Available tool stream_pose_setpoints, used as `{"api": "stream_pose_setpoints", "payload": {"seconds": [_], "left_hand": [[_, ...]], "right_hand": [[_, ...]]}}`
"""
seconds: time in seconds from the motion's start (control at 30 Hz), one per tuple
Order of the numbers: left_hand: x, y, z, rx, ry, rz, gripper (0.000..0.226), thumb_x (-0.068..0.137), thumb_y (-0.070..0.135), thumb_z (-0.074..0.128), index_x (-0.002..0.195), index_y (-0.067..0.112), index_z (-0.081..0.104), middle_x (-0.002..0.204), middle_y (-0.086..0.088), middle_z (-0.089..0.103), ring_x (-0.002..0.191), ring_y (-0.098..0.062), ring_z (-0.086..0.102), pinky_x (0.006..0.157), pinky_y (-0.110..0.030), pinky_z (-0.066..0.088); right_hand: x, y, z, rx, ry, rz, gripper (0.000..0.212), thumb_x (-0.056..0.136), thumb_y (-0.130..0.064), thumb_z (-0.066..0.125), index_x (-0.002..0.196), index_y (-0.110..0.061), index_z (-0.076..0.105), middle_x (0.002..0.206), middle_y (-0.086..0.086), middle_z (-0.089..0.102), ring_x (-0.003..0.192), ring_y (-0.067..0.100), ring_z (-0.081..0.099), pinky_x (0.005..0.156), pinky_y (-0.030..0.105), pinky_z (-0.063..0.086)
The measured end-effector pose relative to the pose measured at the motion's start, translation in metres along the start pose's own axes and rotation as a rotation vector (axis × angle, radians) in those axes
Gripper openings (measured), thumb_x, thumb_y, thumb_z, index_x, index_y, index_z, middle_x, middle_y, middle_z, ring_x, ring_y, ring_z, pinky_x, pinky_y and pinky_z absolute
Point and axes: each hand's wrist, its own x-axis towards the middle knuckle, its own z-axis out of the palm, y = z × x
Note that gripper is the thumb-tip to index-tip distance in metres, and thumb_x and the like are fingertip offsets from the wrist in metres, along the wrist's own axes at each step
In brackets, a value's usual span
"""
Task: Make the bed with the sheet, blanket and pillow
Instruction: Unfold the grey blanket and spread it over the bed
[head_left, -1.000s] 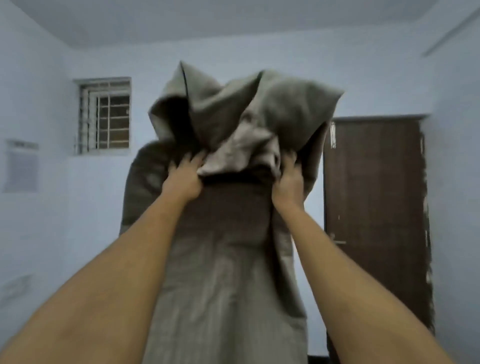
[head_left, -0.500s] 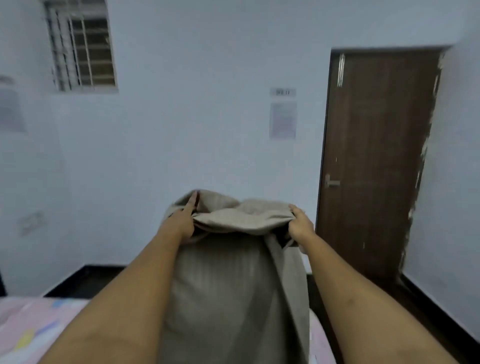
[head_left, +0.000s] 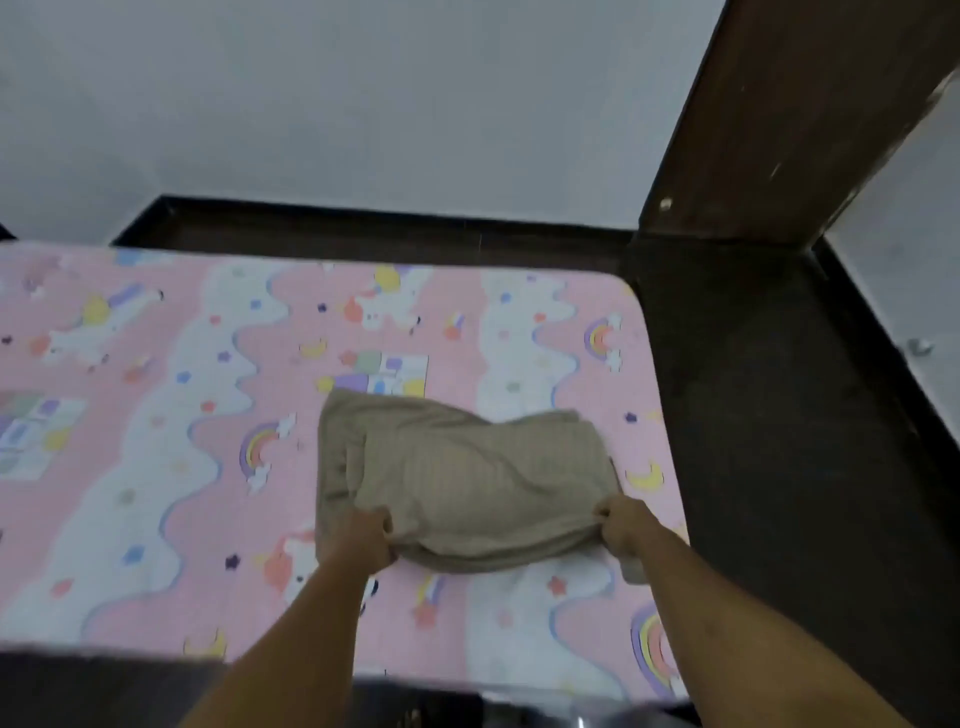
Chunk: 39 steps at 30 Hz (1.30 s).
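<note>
The bed (head_left: 156, 467), under a pink unicorn-print sheet (head_left: 467, 322) that looks flat and smooth, now fills the view, where a second ago there were only the wall, a window and the door. The beige pillow (head_left: 467, 478), held high in front of the person then and lower half a second ago, has come down and lies on the sheet near the bed's right side. By this the sheet seems done and the pillow is being set; no blanket is in sight, so that step looks still to come. The left hand (head_left: 363, 540) is closed on the pillow's near left corner, and the right hand (head_left: 623, 525) pinches its near right corner. The bed's left end is cut off, the near edge is blurred, and a shiny thing at the bottom cannot be made out.
</note>
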Motion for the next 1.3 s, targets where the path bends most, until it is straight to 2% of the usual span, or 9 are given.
{"api": "stream_pose_setpoints", "payload": {"seconds": [0.27,0.5,0.63,0.73,0.8,0.93,1.03,1.17,1.3], "left_hand": [[0.021,0.010,0.008,-0.093,0.070,-0.124,0.040,0.086,0.030,0.062,0.118,0.014,0.045,0.120,-0.012,0.052,0.110,-0.029,0.054,0.081,-0.033,0.046],[0.045,-0.014,0.052,-0.484,0.015,-0.306,0.101,0.066,0.031,0.084,0.144,0.015,0.021,0.136,-0.016,0.043,0.122,-0.037,0.046,0.093,-0.043,0.042],[0.106,-0.021,0.049,-0.810,0.296,-0.334,0.092,0.071,0.038,0.080,0.141,0.010,0.027,0.128,-0.009,0.048,0.117,-0.027,0.049,0.095,-0.035,0.039],[0.165,-0.019,0.035,-0.998,0.454,-0.508,0.087,0.082,0.049,0.065,0.144,0.007,0.020,0.139,-0.021,0.042,0.125,-0.038,0.044,0.101,-0.042,0.037],[0.201,-0.024,0.032,-0.950,0.424,-0.562,0.093,0.082,0.050,0.065,0.146,0.005,0.014,0.142,-0.023,0.038,0.127,-0.040,0.041,0.100,-0.044,0.038],[0.249,-0.028,0.056,-0.959,0.114,-0.571,0.102,0.073,0.056,0.069,0.145,0.000,0.025,0.145,-0.016,0.037,0.128,-0.035,0.040,0.095,-0.037,0.037],[0.267,-0.023,0.070,-0.969,0.134,-0.569,0.091,0.075,0.046,0.073,0.142,0.000,0.032,0.139,-0.020,0.043,0.123,-0.037,0.045,0.097,-0.041,0.040],[0.272,-0.014,0.057,-1.028,0.250,-0.478,0.037,0.086,0.021,0.064,0.112,-0.005,0.058,0.077,-0.016,0.058,0.065,-0.029,0.052,0.063,-0.036,0.048],[0.273,0.019,0.001,-0.887,0.500,-0.272,0.029,0.081,0.026,0.054,0.104,0.008,0.058,0.084,-0.009,0.064,0.077,-0.027,0.060,0.073,-0.040,0.050]], "right_hand": [[0.018,-0.010,0.024,0.176,0.091,0.033,0.036,0.083,-0.007,0.056,0.117,-0.020,0.059,0.119,0.010,0.060,0.105,0.030,0.057,0.088,0.033,0.048],[0.075,-0.004,0.061,0.216,0.075,-0.012,0.070,0.082,-0.010,0.054,0.143,-0.027,0.024,0.122,0.011,0.056,0.109,0.034,0.056,0.093,0.044,0.047],[0.154,-0.017,0.046,0.232,0.337,-0.086,0.063,0.085,-0.014,0.048,0.145,-0.016,0.028,0.133,0.018,0.048,0.118,0.039,0.049,0.097,0.047,0.043],[0.211,-0.030,0.024,0.150,0.414,-0.169,0.064,0.085,-0.022,0.048,0.146,-0.019,0.027,0.141,0.015,0.034,0.118,0.039,0.047,0.097,0.044,0.042],[0.237,-0.038,0.012,0.131,0.324,-0.163,0.082,0.085,-0.017,0.064,0.150,-0.023,0.016,0.149,0.014,0.023,0.123,0.036,0.044,0.098,0.040,0.039],[0.279,-0.039,0.011,0.090,0.082,-0.149,0.116,0.070,-0.042,0.081,0.153,-0.025,0.002,0.155,0.015,0.022,0.138,0.035,0.030,0.107,0.044,0.033],[0.292,-0.036,0.016,0.014,-0.047,-0.157,0.107,0.070,-0.043,0.081,0.152,-0.022,0.015,0.153,0.008,0.030,0.138,0.030,0.032,0.108,0.040,0.033],[0.285,-0.038,-0.003,0.011,-0.086,-0.209,0.084,0.075,-0.033,0.079,0.145,-0.015,0.035,0.149,0.008,0.037,0.134,0.027,0.037,0.105,0.034,0.033],[0.274,-0.048,-0.055,0.057,-0.064,-0.237,0.073,0.077,-0.026,0.078,0.140,-0.015,0.043,0.147,0.008,0.039,0.133,0.027,0.038,0.105,0.033,0.033]]}}
